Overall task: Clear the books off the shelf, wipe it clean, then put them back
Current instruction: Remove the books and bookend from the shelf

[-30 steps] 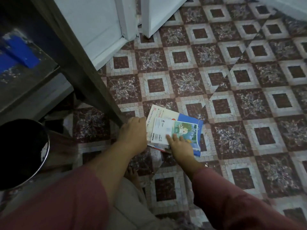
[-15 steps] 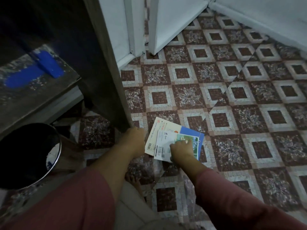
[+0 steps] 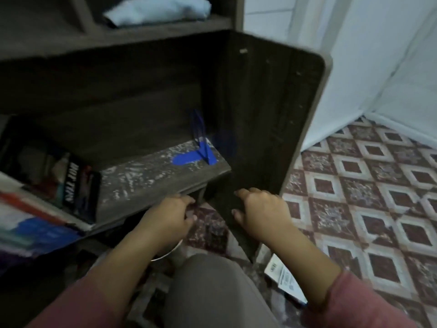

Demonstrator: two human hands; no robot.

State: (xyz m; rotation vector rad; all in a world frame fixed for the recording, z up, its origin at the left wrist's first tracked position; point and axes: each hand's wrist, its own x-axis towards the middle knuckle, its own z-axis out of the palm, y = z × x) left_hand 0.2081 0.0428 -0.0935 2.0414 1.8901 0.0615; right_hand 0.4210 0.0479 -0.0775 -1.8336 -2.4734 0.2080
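Note:
The dusty, white-speckled shelf board of the dark wooden bookcase lies bare on its right half, with a blue bookend standing at the far right. A black book and other books remain on the left of the shelf. The removed books lie on the tiled floor at the lower right, partly hidden by my right arm. My left hand hovers just below the shelf's front edge and my right hand hangs before the side panel. Both have loosely curled fingers and hold nothing.
The bookcase's side panel stands upright between the shelf and the patterned floor. A folded pale blue cloth lies on the upper shelf. A metal bin's rim peeks out under my left wrist. My knee fills the bottom centre.
Both hands let go of the books on the floor and rose toward the shelf. My view swung up and left from the floor to the bookcase.

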